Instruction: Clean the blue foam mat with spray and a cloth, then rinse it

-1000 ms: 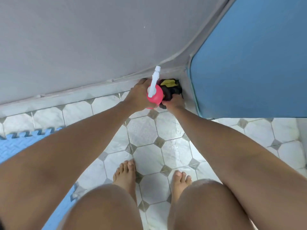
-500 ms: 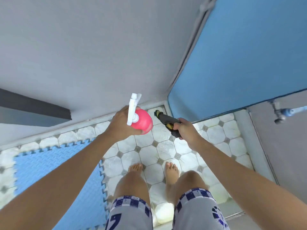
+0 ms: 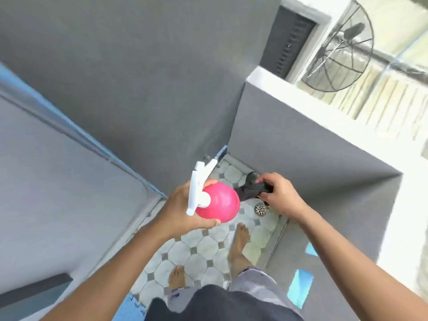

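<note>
My left hand (image 3: 183, 209) grips a round pink spray bottle (image 3: 220, 203) with a white trigger head, held at chest height over the tiled floor. Just to its right, my right hand (image 3: 279, 193) holds a dark crumpled cloth (image 3: 251, 189), which nearly touches the bottle. Only a small corner of the blue foam mat (image 3: 128, 308), with its toothed edge, shows at the bottom, left of my feet. The rest of the mat is out of view.
Grey walls close in on the left, back and right of a narrow tiled floor (image 3: 196, 253). A round metal drain (image 3: 260, 209) lies below my right hand. A tap (image 3: 214, 159) sticks out near the back corner. A wire fan (image 3: 342, 49) hangs upper right.
I have risen from a crouch to standing and turned right. Both hands lifted the bottle and the cloth from the floor corner; the mat has slid almost out of view.
</note>
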